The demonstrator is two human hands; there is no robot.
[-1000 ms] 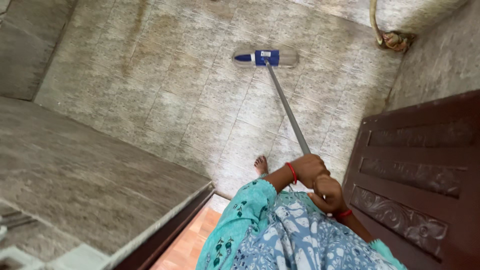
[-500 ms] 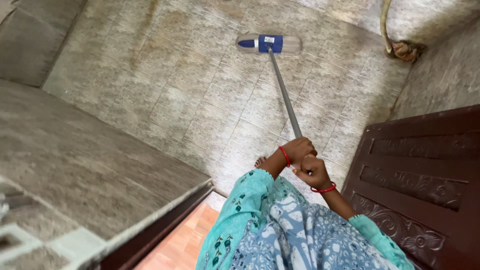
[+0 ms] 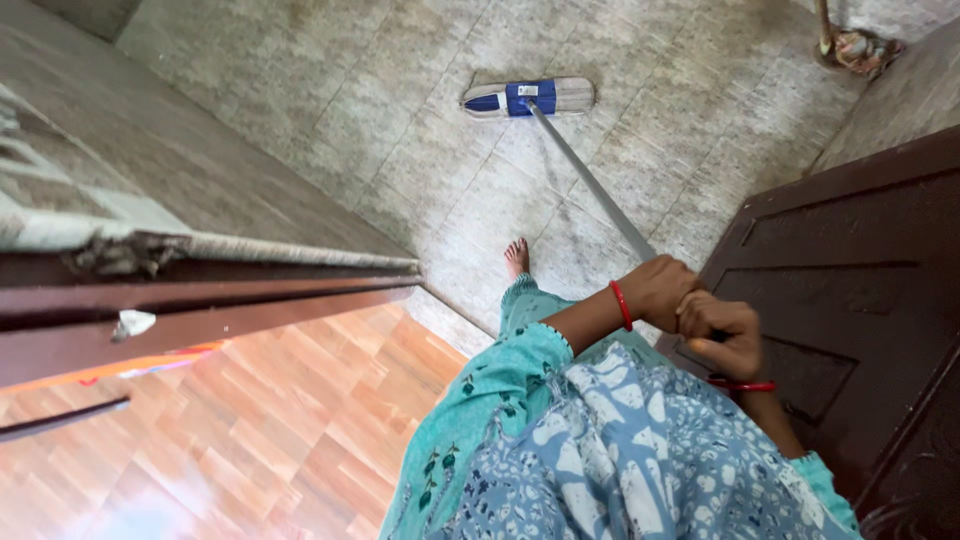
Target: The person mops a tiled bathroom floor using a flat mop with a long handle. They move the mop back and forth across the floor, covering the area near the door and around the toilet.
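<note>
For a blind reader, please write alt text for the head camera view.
Both hands, left hand ahead of right hand, grip a grey mop handle; its flat blue-and-white mop head rests on the tiled floor. A bare foot and a dark wooden door show.

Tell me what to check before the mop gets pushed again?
1. Left hand closed on the mop handle: ok.
2. Right hand closed on the handle just behind the left: ok.
3. Mop head lying flat on the tiled floor: ok.
4. Bare foot apart from the mop head: ok.
5. Wooden door close beside the right elbow: not ok, tight.
6. Floor wet or dry: cannot tell.
</note>
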